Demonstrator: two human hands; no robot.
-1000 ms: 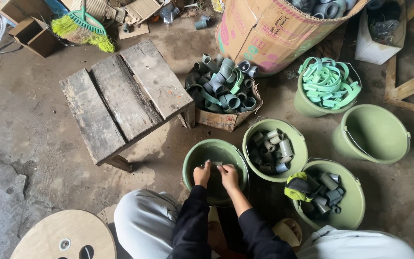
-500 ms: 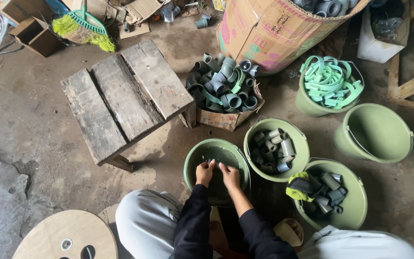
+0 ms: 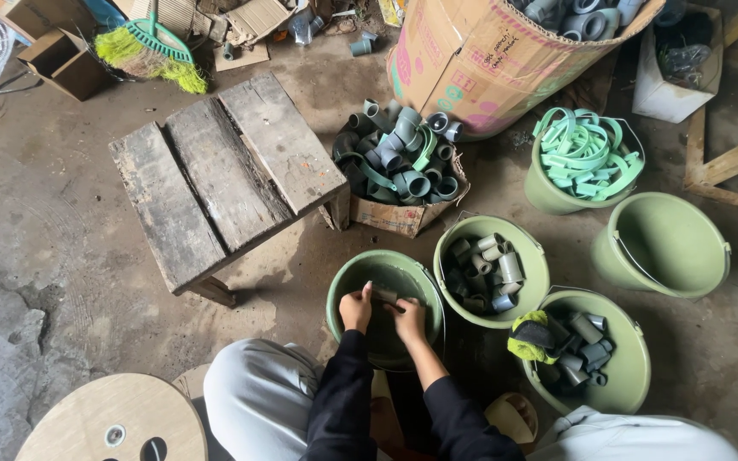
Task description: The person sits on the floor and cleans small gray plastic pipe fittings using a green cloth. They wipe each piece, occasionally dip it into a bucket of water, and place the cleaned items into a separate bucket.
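both hands have been kept over the green bucket (image 3: pixel 348 277) since a second ago, barely shifted. a short grey pipe piece (image 3: pixel 384 295) is pinched between the left hand (image 3: pixel 355 309) and right hand (image 3: pixel 409 318), fingers clenched on it. work is judged mid-step.

Bench (image 3: pixel 215 183) left of box (image 3: pixel 399 171), buckets (image 3: pixel 493 273) right

Left hand (image 3: pixel 355 309) and right hand (image 3: pixel 409 320) meet over a green bucket (image 3: pixel 348 282), both gripping a small grey pipe piece (image 3: pixel 385 295) btwn them. Just right: bucket of grey pipe fittings (image 3: pixel 533 252); another w/ fittings and a yellow-green glove (image 3: pixel 530 336). Empty bucket (image 3: pixel 661 243) far right. Wooden bench (image 3: pixel 215 175) upper left, well apart from hands.
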